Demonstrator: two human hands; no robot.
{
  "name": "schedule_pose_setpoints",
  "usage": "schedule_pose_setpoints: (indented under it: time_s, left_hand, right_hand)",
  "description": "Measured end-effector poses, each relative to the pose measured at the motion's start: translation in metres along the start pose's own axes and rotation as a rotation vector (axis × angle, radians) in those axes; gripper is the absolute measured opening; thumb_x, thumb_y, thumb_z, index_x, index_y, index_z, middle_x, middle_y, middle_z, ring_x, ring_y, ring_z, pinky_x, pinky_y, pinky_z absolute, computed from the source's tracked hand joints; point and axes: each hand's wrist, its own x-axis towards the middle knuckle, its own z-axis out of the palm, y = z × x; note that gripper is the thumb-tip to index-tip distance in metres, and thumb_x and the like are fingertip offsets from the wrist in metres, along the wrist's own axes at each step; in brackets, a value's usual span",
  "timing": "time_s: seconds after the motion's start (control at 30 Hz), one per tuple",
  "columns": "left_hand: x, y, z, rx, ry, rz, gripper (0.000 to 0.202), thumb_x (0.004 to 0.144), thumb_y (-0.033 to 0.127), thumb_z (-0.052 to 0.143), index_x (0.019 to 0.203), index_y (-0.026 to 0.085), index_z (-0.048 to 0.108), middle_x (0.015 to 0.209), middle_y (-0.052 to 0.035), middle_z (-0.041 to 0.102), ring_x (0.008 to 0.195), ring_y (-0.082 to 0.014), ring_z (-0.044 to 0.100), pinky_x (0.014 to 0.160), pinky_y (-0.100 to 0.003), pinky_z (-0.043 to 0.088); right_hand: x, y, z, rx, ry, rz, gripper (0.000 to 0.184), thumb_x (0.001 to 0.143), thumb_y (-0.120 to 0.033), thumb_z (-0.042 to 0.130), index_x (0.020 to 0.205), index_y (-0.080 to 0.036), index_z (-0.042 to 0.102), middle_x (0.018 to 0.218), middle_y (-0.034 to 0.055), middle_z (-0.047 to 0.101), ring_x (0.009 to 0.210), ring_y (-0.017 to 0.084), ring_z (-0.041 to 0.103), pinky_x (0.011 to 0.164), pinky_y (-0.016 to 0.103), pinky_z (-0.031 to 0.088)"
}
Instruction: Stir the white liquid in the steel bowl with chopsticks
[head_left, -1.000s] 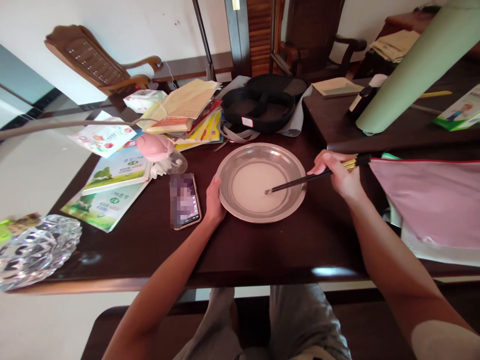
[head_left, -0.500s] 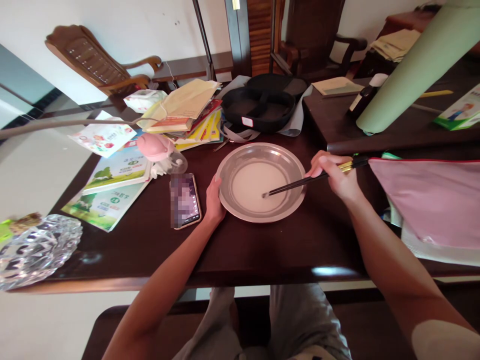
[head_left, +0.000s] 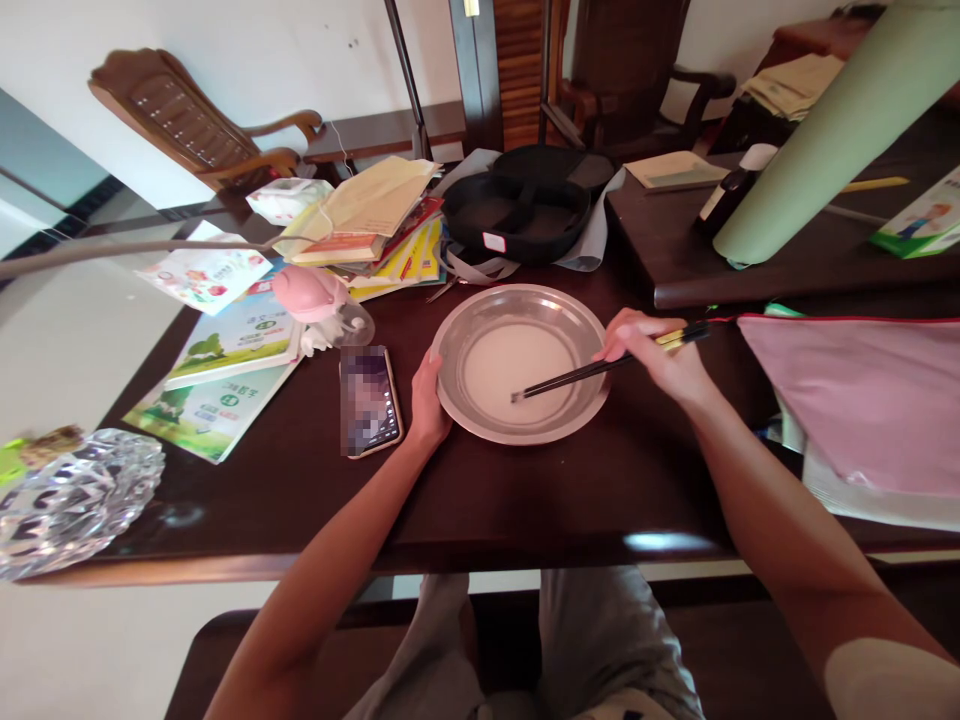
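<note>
A round metal dish (head_left: 480,305) with pale liquid in its middle sits on the dark wooden table (head_left: 525,490). My left hand (head_left: 426,405) rests closed against the dish's left rim, steadying it. My right hand (head_left: 660,352) is at the dish's right rim, fingers closed around a pair of dark chopsticks (head_left: 577,373). The chopstick tips dip into the liquid near the dish's lower middle.
A phone (head_left: 367,400) lies just left of my left hand. Books (head_left: 232,350) and a pink toy (head_left: 315,297) crowd the table's left, a glass bowl (head_left: 67,500) the near-left corner. A black compartment tray (head_left: 517,215) sits behind; a pink pouch (head_left: 862,400) lies right.
My right hand has shifted left over the dish's rim, and the chopstick tips have swept left and slightly down through the liquid. My left hand has stayed put.
</note>
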Motion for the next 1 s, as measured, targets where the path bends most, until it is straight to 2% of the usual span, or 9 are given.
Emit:
schedule_pose_setpoints:
  time_s: [0.1,0.2,0.27,0.33,0.53,0.63,0.77,0.93,1.0]
  left_hand:
    - [0.001,-0.002,-0.001,-0.002,0.006,-0.002,0.048,0.083,0.066,0.092,0.106,0.024,0.086,0.129,-0.0105,0.090,0.132,-0.0406,0.080,0.112,-0.049,0.066]
    - [0.001,-0.002,-0.001,-0.003,0.002,-0.003,0.048,0.083,0.066,0.092,0.106,0.024,0.086,0.127,-0.0105,0.090,0.132,-0.0404,0.080,0.111,-0.048,0.066]
    - [0.001,-0.002,-0.001,-0.005,-0.008,0.000,0.050,0.084,0.066,0.092,0.107,0.023,0.086,0.126,-0.0106,0.090,0.132,-0.0403,0.080,0.112,-0.048,0.065]
    - [0.001,-0.001,0.000,-0.002,-0.009,0.004,0.051,0.083,0.067,0.092,0.107,0.023,0.086,0.125,-0.0103,0.091,0.131,-0.0399,0.081,0.113,-0.048,0.065]
    - [0.001,-0.002,-0.001,-0.001,0.002,0.002,0.053,0.082,0.067,0.093,0.110,0.023,0.088,0.128,-0.0099,0.091,0.127,-0.0387,0.082,0.109,-0.046,0.066]
    - [0.002,-0.003,-0.002,0.006,-0.005,0.011,0.054,0.084,0.068,0.092,0.113,0.023,0.088,0.130,-0.0102,0.090,0.130,-0.0390,0.081,0.110,-0.046,0.066]
    - [0.001,-0.002,-0.002,0.011,-0.004,0.016,0.054,0.083,0.069,0.093,0.108,0.022,0.087,0.126,-0.0100,0.091,0.127,-0.0387,0.082,0.110,-0.046,0.066]
    - [0.001,-0.002,-0.003,0.015,-0.007,0.024,0.054,0.083,0.069,0.093,0.111,0.022,0.088,0.128,-0.0096,0.091,0.126,-0.0379,0.082,0.109,-0.046,0.066]
    - [0.002,-0.004,-0.004,0.009,-0.004,0.019,0.054,0.083,0.068,0.093,0.110,0.022,0.088,0.127,-0.0097,0.091,0.125,-0.0382,0.082,0.108,-0.046,0.067]
  right_hand:
    - [0.001,0.001,0.006,-0.102,-0.090,-0.030,0.045,0.102,-0.075,0.080,0.077,-0.038,0.088,0.084,0.0029,0.088,0.084,0.029,0.078,0.086,0.052,0.061]
    - [0.003,0.004,-0.002,-0.147,0.029,-0.009,0.047,0.101,-0.077,0.080,0.077,-0.037,0.087,0.084,0.0038,0.088,0.084,0.030,0.078,0.087,0.053,0.062]
    - [0.002,0.005,-0.008,-0.093,0.133,0.023,0.054,0.102,-0.079,0.077,0.071,-0.035,0.083,0.077,0.0041,0.084,0.077,0.028,0.077,0.085,0.051,0.061]
    - [0.001,0.004,-0.010,-0.016,0.159,0.027,0.060,0.104,-0.079,0.075,0.065,-0.033,0.079,0.069,0.0033,0.079,0.071,0.026,0.075,0.081,0.049,0.060]
    - [0.001,0.002,0.005,-0.097,-0.075,-0.041,0.047,0.100,-0.076,0.081,0.077,-0.036,0.088,0.083,0.0035,0.088,0.082,0.028,0.078,0.083,0.049,0.062]
    - [0.003,0.003,-0.001,-0.155,0.022,-0.034,0.045,0.099,-0.076,0.082,0.078,-0.037,0.088,0.083,0.0038,0.088,0.082,0.028,0.077,0.085,0.050,0.062]
    - [0.002,0.001,-0.009,-0.013,0.183,0.010,0.061,0.102,-0.078,0.077,0.062,-0.032,0.078,0.068,0.0035,0.078,0.071,0.026,0.072,0.078,0.048,0.062]
    - [0.001,0.002,0.003,-0.083,-0.059,-0.002,0.048,0.100,-0.075,0.081,0.074,-0.035,0.086,0.080,0.0035,0.086,0.084,0.028,0.078,0.083,0.049,0.064]
    - [0.002,0.004,0.004,-0.138,-0.082,-0.027,0.042,0.099,-0.074,0.083,0.080,-0.037,0.089,0.085,0.0030,0.088,0.087,0.029,0.078,0.087,0.051,0.064]
